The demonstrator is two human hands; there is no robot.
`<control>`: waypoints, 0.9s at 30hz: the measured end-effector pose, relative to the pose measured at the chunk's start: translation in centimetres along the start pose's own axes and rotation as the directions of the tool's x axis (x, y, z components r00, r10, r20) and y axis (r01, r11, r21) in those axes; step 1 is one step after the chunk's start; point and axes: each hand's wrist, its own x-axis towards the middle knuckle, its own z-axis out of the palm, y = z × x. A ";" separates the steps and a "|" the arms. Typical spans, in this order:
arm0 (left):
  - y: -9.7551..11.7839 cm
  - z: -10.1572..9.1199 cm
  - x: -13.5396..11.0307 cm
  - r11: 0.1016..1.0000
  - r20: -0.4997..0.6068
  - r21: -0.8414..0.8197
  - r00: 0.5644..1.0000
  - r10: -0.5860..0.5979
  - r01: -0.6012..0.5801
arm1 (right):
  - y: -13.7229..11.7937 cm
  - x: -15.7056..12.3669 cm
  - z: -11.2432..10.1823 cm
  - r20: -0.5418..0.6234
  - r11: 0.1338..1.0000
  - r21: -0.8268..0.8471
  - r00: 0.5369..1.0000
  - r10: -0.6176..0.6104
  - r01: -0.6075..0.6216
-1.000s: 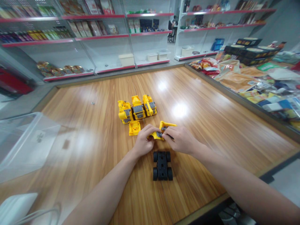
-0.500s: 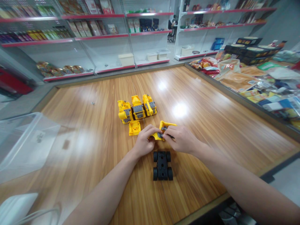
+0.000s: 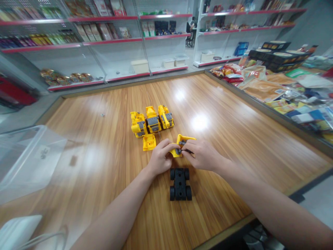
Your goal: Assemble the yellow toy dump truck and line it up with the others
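My left hand [image 3: 160, 159] and my right hand [image 3: 201, 155] are both closed on a yellow toy truck body [image 3: 182, 144] with a grey part, held just above the wooden table [image 3: 104, 139]. Just in front of my hands lies a black wheeled chassis [image 3: 180, 183]. A loose yellow cab piece [image 3: 149, 142] sits to the left of my left hand. Behind it three yellow toy construction trucks [image 3: 152, 121] stand side by side.
A clear plastic bin [image 3: 26, 159] sits at the table's left edge, with a white object [image 3: 15, 231] near the front left corner. Packaged goods [image 3: 281, 86] cover the counter on the right. Shop shelves [image 3: 104, 41] line the back wall.
My fingers have shifted slightly on the yellow truck body, which has tilted a little. Everything else stays in place.
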 end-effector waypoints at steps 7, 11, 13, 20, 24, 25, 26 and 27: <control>0.0 -0.1 0.0 1.000 -0.017 0.015 1.000 -0.011 0.011 | 0.0 -0.1 0.0 -0.015 0.999 -0.053 1.000 -0.008 0.007; 0.1 -0.1 -0.1 0.999 -0.012 0.037 1.000 -0.004 0.005 | 0.0 -0.1 0.2 0.003 0.994 -0.107 1.000 0.011 -0.011; 0.1 -0.1 -0.1 0.999 -0.010 0.042 1.000 0.005 -0.005 | -0.1 0.0 0.3 -0.003 0.993 -0.110 0.999 0.038 -0.038; 0.3 0.0 0.0 0.999 -0.029 0.038 1.000 0.007 -0.006 | -0.3 0.0 0.1 -0.046 0.995 0.090 0.998 0.041 -0.036; 0.2 -0.1 0.1 0.999 -0.031 0.033 1.000 0.005 -0.004 | -0.1 -0.1 0.3 -0.054 0.997 0.073 0.998 0.031 -0.027; 0.1 -0.1 0.0 1.000 -0.033 0.031 0.999 0.002 -0.001 | 0.0 -0.1 0.3 -0.040 0.998 0.057 0.999 0.029 -0.027; 0.0 0.0 0.0 1.000 -0.034 0.028 0.999 -0.003 0.004 | 0.0 -0.1 0.4 -0.026 0.999 0.037 0.999 0.030 -0.029; -0.1 0.0 0.0 1.000 -0.035 0.027 0.999 -0.008 0.009 | 0.0 0.0 0.4 -0.012 0.999 0.017 0.999 0.036 -0.036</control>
